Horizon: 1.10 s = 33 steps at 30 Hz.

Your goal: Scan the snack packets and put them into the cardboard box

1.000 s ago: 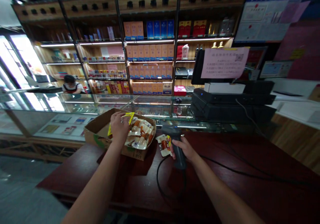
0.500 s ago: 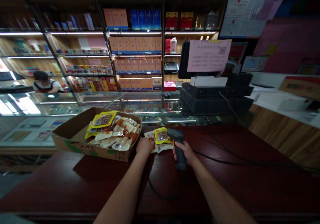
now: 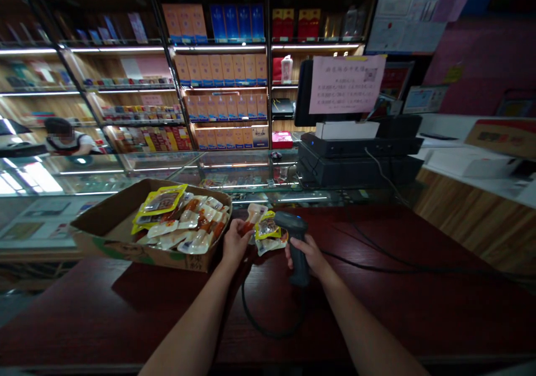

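Scanner (image 3: 291,223) is over the table (image 3: 377,320), its head facing left toward a yellow packet (image 3: 267,228), its handle (image 3: 300,272) nearly upright. The right hand (image 3: 310,256) has its grip wrapped round the handle; the left hand's (image 3: 234,247) grip pinches a pale packet (image 3: 257,212), long axis tilted up and right. Half a second ago no packet stood raised there. The box (image 3: 167,257) sits just left of that hand; rightward the table spreads wide, crossed by a cable (image 3: 397,271).
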Each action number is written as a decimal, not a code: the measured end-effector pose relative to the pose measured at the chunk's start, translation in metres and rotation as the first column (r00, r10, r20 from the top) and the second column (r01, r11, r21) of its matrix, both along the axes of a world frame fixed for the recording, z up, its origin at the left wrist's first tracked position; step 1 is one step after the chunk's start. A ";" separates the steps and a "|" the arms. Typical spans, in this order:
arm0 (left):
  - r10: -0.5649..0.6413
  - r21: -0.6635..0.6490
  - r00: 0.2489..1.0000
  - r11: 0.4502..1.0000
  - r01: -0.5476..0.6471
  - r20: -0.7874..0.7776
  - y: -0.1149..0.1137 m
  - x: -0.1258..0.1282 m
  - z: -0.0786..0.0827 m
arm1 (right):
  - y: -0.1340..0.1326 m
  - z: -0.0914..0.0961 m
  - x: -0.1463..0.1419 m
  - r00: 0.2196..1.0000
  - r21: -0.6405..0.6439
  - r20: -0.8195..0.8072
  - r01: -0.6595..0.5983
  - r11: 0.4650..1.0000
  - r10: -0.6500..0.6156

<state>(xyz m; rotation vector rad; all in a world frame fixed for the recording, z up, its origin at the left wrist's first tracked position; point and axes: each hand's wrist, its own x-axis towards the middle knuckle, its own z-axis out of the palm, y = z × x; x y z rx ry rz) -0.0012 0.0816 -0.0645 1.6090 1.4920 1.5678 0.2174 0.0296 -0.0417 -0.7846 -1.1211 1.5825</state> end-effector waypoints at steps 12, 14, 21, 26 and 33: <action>0.061 -0.001 0.990 0.998 -0.061 -0.124 -0.006 0.001 0.007 | 0.001 0.001 0.000 0.999 0.010 0.043 0.006 1.000 -0.007; 0.049 0.006 0.992 0.999 -0.048 -0.120 -0.004 0.000 0.006 | 0.002 0.000 0.000 0.999 0.001 0.039 0.010 1.000 -0.010; 0.035 -0.024 0.998 0.999 -0.036 -0.053 -0.006 0.002 0.005 | 0.001 -0.002 0.001 0.999 -0.001 0.037 0.007 1.000 -0.007; -0.008 -0.019 0.997 1.000 0.009 0.071 -0.012 0.011 0.010 | -0.002 0.001 -0.003 1.000 -0.033 0.017 0.015 0.999 -0.014; 0.240 0.148 0.970 0.961 -0.232 -0.039 -0.030 -0.009 0.070 | -0.001 0.039 -0.024 0.999 -0.041 -0.026 -0.039 0.998 0.038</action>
